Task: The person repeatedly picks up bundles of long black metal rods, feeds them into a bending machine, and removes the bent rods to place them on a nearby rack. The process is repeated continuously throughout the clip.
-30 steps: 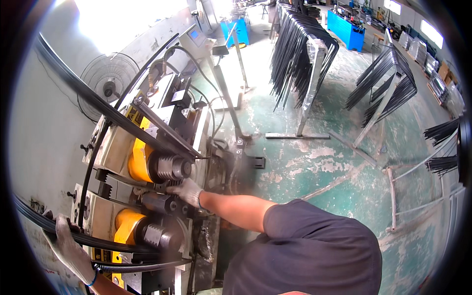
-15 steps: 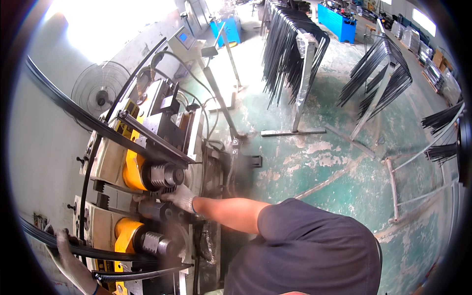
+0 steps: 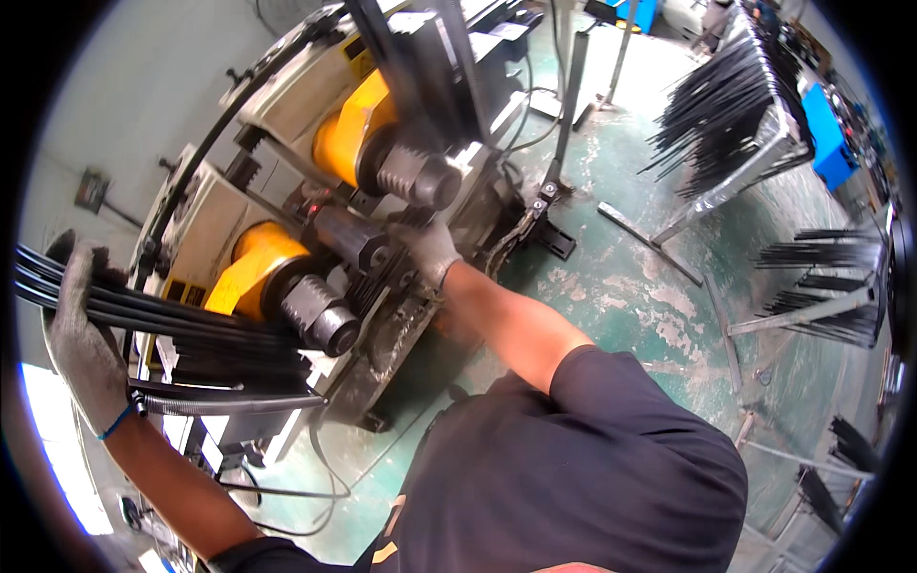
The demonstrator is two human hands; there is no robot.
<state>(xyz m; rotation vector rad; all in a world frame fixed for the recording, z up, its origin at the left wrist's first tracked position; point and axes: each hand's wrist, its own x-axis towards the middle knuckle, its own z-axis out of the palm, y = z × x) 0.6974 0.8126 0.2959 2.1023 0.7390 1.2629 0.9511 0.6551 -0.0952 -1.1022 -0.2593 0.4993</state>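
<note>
My left hand (image 3: pixel 84 334), in a grey work glove, is closed round a bundle of long black rods (image 3: pixel 181 317) at the left. The rods run across to the front of a bending machine, below its nearer yellow arm (image 3: pixel 256 265) and ridged steel roller (image 3: pixel 320 313). My right hand (image 3: pixel 432 252), gloved too, reaches into the machine between the two rollers, beside a dark cylindrical block (image 3: pixel 351 239). Its fingers are blurred and partly hidden, so what they touch does not show. The farther ridged roller (image 3: pixel 418 176) sits just above that hand, on a second yellow arm (image 3: pixel 351 134).
A ribbed metal rod (image 3: pixel 229 405) juts out below the bundle. Racks hung with black bent rods (image 3: pixel 716 115) stand at the right on the worn green floor (image 3: pixel 630 286). A dark upright post (image 3: pixel 571 115) rises beyond the machine. Cables (image 3: pixel 334 477) hang below it.
The view has turned, so the machine sits at a slant and the racks have shifted right. My left hand still holds the rods; my right hand stays between the rollers.
</note>
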